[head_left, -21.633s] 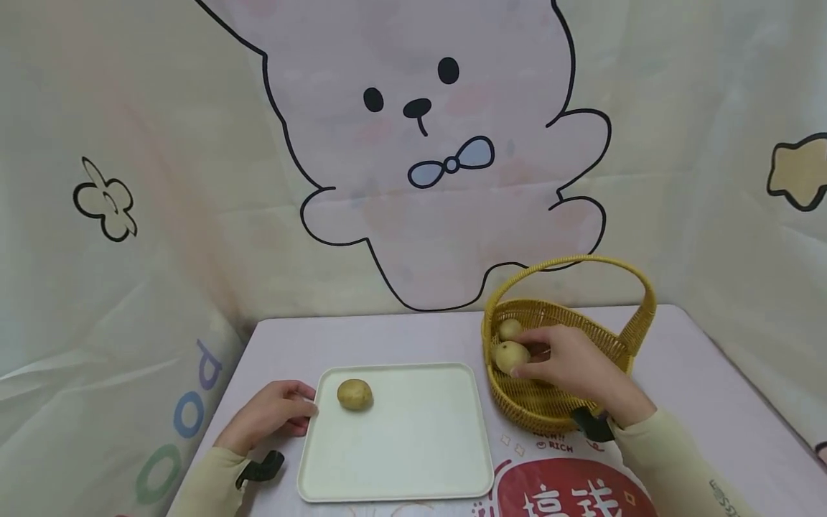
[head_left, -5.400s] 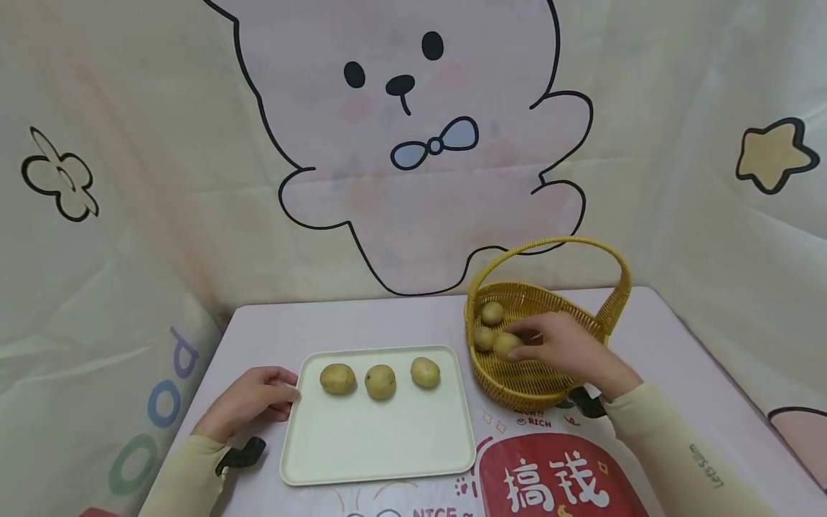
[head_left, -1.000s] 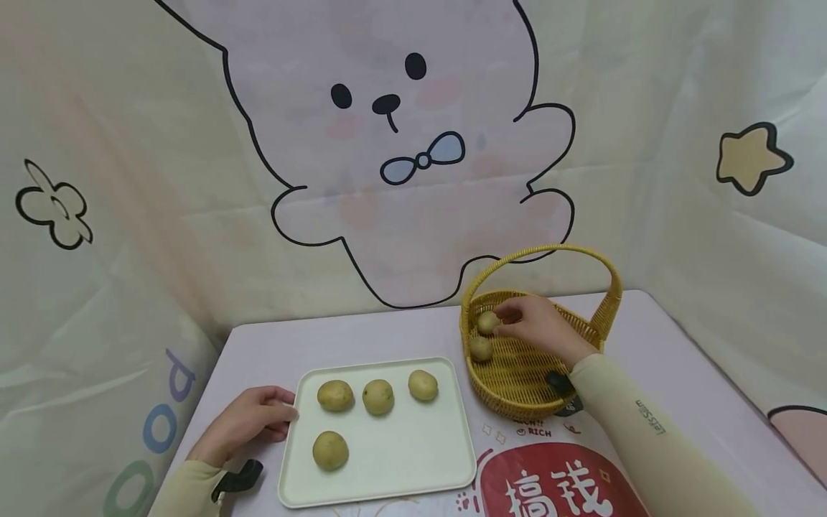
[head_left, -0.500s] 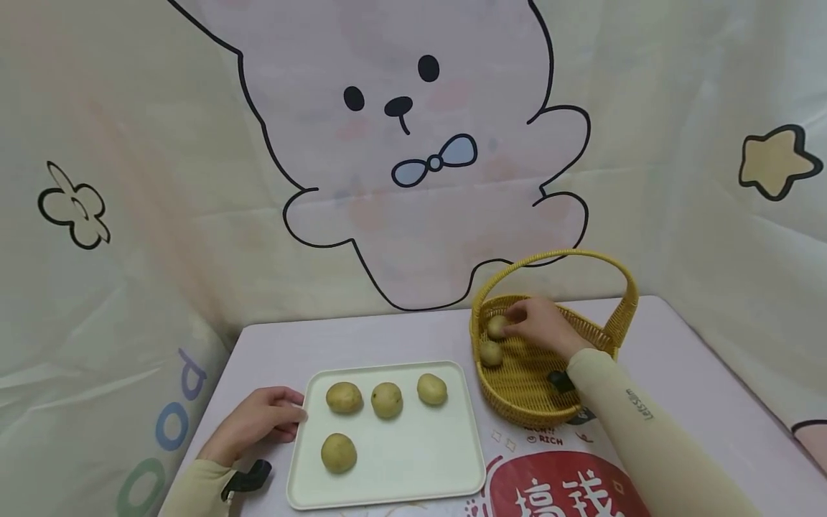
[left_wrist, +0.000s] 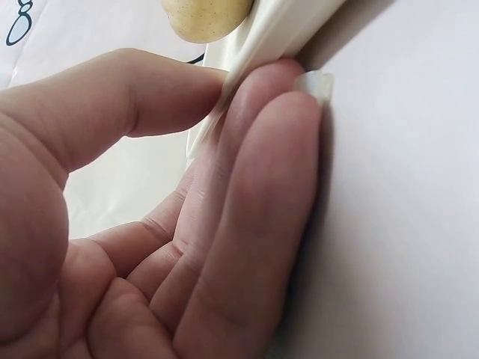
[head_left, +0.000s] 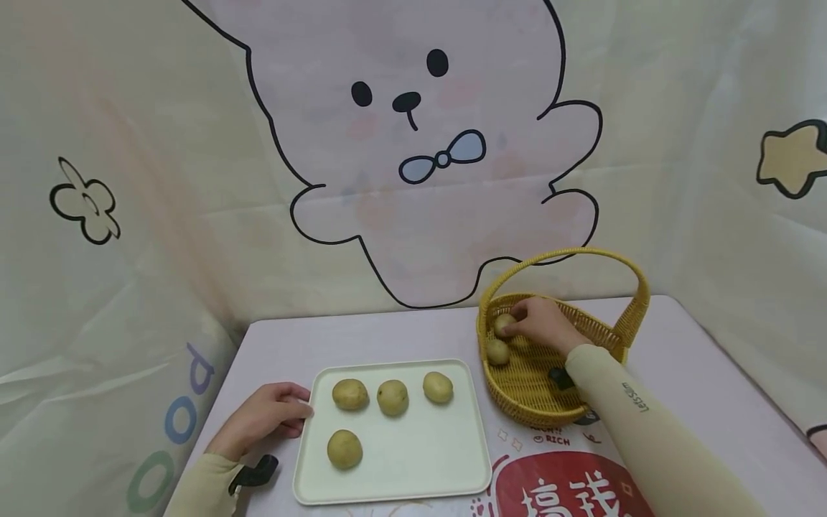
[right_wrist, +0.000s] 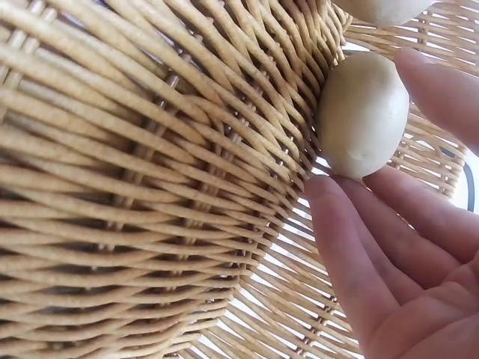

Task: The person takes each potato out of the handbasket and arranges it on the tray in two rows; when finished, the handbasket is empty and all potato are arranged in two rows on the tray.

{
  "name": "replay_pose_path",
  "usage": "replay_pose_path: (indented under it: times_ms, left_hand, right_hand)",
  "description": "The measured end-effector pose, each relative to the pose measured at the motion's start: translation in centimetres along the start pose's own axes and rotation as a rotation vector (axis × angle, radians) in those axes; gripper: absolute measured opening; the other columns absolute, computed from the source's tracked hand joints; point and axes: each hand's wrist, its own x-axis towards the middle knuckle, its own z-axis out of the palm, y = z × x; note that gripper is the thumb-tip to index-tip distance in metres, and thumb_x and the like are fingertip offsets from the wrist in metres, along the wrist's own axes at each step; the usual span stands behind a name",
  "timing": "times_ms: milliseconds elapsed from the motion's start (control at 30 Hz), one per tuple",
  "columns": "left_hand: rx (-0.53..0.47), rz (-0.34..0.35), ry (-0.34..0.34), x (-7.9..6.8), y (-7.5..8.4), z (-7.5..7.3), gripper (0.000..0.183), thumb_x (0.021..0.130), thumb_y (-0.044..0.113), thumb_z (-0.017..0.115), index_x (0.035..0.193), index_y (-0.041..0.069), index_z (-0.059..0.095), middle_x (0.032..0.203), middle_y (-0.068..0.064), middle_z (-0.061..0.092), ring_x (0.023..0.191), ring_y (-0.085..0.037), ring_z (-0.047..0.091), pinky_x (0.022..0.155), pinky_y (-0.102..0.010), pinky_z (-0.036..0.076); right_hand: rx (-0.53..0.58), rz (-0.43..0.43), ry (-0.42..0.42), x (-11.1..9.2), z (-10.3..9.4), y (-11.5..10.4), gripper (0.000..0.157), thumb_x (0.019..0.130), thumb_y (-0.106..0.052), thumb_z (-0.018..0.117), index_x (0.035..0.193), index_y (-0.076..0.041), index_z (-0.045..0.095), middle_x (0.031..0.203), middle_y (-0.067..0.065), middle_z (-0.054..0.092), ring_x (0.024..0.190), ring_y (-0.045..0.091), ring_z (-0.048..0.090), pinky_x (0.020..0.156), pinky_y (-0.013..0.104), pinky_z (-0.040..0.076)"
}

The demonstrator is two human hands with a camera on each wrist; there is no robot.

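Observation:
My right hand (head_left: pixel 545 324) reaches into the yellow wicker basket (head_left: pixel 526 413). Its thumb and fingertips pinch the farther potato (right_wrist: pixel 364 114), which sits against the woven wall. Nearer to me in the basket lies a second potato (head_left: pixel 497 352). At the left edge of the cream tray (head_left: pixel 413 467), my left hand (head_left: pixel 268 416) pinches the rim between thumb and fingers. On the tray, a back row holds a left potato (head_left: pixel 350 394), a middle potato (head_left: pixel 392 398) and a right potato (head_left: pixel 438 387). Another potato (head_left: pixel 344 449) lies in front of the left one.
An arched handle (head_left: pixel 568 253) rises over the basket, with my forearm coming in from the front right. The pale tabletop (head_left: pixel 362 337) carries a red printed patch (head_left: pixel 568 481) near the front. A cartoon backdrop (head_left: pixel 413 215) hangs directly behind the table.
Over the earlier frames, the tray's potatoes grew from one to several, the latest landing front left. In the last second my right hand stays at the far potato; the view shifts slightly.

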Motion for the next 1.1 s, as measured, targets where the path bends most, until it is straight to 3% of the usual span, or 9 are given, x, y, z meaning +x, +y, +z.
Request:
replay_pose_path:
  times_ms: [467, 767, 1100]
  left_hand:
    - [-0.012, -0.001, 0.0, -0.2, 0.9, 0.2, 0.038, 0.093, 0.015, 0.079, 0.123, -0.005, 0.067, 0.09, -0.007, 0.074, 0.076, -0.017, 0.07, 0.07, -0.031, 0.064]
    - [-0.016, -0.006, -0.005, 0.0, 0.3, 0.2, 0.039, 0.094, 0.017, 0.079, 0.124, -0.005, 0.067, 0.089, -0.007, 0.073, 0.075, -0.017, 0.069, 0.069, -0.031, 0.064]
    - [-0.017, -0.001, -0.004, -0.3, 0.4, 0.0, 0.039, 0.094, 0.015, 0.078, 0.124, -0.006, 0.067, 0.089, -0.007, 0.073, 0.075, -0.017, 0.069, 0.069, -0.032, 0.064]
  right_hand:
    - [-0.018, 0.026, 0.03, 0.6, -0.1, 0.2, 0.055, 0.091, -0.035, 0.086, 0.125, 0.007, 0.075, 0.125, 0.025, 0.076, 0.113, 0.038, 0.069, 0.096, 0.053, 0.058]
    - [-0.029, 0.004, 0.0, 0.5, -0.5, 0.1, 0.048, 0.09, -0.031, 0.086, 0.12, 0.005, 0.078, 0.121, 0.022, 0.078, 0.103, 0.031, 0.069, 0.089, 0.047, 0.058]
    - [-0.012, -0.011, -0.009, -2.2, -1.9, -1.3, 0.055, 0.093, -0.039, 0.085, 0.13, 0.001, 0.075, 0.131, 0.021, 0.075, 0.124, 0.04, 0.068, 0.102, 0.058, 0.057]
